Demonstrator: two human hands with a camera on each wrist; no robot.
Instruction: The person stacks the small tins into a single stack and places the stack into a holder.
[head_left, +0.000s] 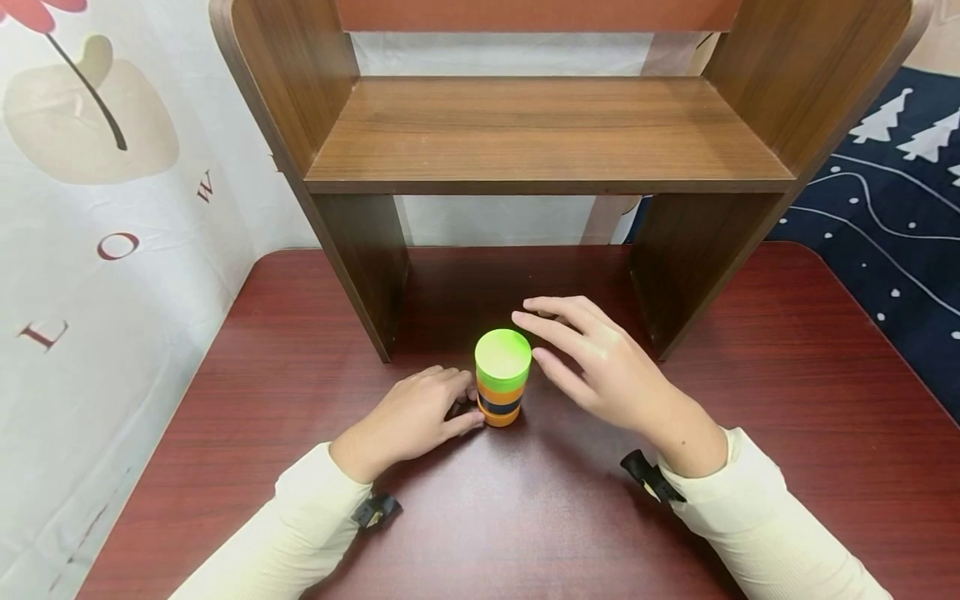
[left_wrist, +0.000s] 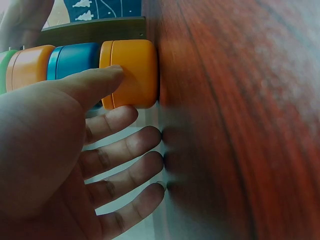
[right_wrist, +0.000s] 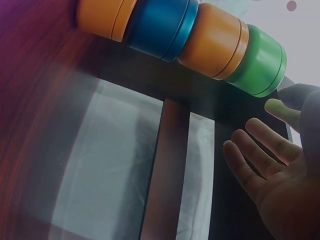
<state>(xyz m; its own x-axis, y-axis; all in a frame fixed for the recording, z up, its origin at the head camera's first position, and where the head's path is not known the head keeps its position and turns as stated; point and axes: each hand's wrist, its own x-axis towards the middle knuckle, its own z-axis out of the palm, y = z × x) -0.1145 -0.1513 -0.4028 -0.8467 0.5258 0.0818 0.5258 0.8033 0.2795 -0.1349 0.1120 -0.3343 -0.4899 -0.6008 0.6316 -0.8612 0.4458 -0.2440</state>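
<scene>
A short tower of stacking cups stands upright on the table: a green cup [head_left: 502, 354] on top, an orange cup [right_wrist: 215, 42] under it, then a dark blue cup [right_wrist: 160, 25] and another orange cup [left_wrist: 137, 70] at the base. My left hand [head_left: 420, 412] rests low at the tower's left side, thumb and index fingertip right at the base cup, the other fingers loosely extended with tips near the tabletop. Beside the green cup on the right, my right hand [head_left: 603, 358] is raised with its fingers spread and nothing held.
A brown wooden shelf unit [head_left: 551, 133] stands on the reddish table [head_left: 517, 525], just behind the tower, its side panels flanking the space beneath the shelf board. A white printed cloth [head_left: 112, 292] hangs at left, a navy one with trees [head_left: 885, 225] at right.
</scene>
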